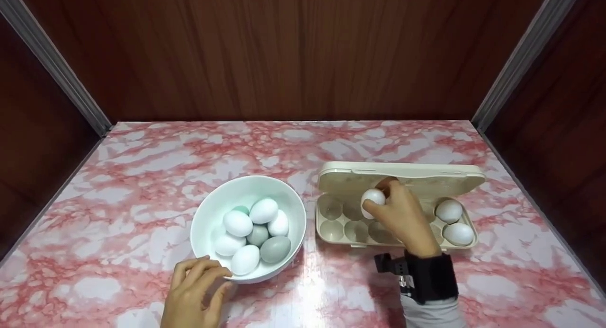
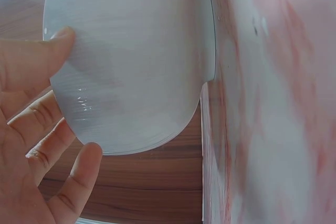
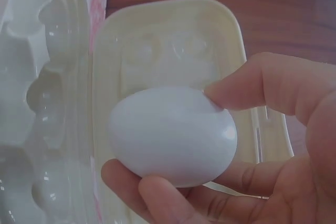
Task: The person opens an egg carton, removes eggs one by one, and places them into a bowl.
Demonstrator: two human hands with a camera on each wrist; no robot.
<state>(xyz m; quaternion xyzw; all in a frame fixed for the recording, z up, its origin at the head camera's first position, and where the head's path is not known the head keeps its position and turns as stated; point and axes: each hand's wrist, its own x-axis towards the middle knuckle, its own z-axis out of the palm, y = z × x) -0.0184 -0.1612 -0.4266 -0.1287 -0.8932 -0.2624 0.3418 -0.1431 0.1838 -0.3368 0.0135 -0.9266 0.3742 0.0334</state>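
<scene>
Between thumb and fingers, my right hand (image 1: pixel 402 214) pinches a white egg (image 3: pixel 173 137) over the open cream egg carton (image 1: pixel 400 166). Two white eggs stand in the right-end cups, the rear egg (image 1: pixel 449 211) and the front egg (image 1: pixel 458 234). On the left, my left hand (image 1: pixel 194 290) grips the near-left rim of a white bowl (image 1: pixel 203 214), thumb against its outside in the left wrist view. Several eggs lie in the bowl, among them a white egg (image 1: pixel 245 260) and a grey-green egg (image 1: pixel 275 249). My right hand hides some of the carton's middle cups.
A table (image 1: pixel 142 186) with a red and white marbled top holds the bowl and carton side by side. Dark wood panels (image 1: pixel 303 53) with grey metal corner strips (image 1: pixel 61 63) stand behind and at both sides. The carton's raised lid (image 1: pixel 445 181) stands behind its cups.
</scene>
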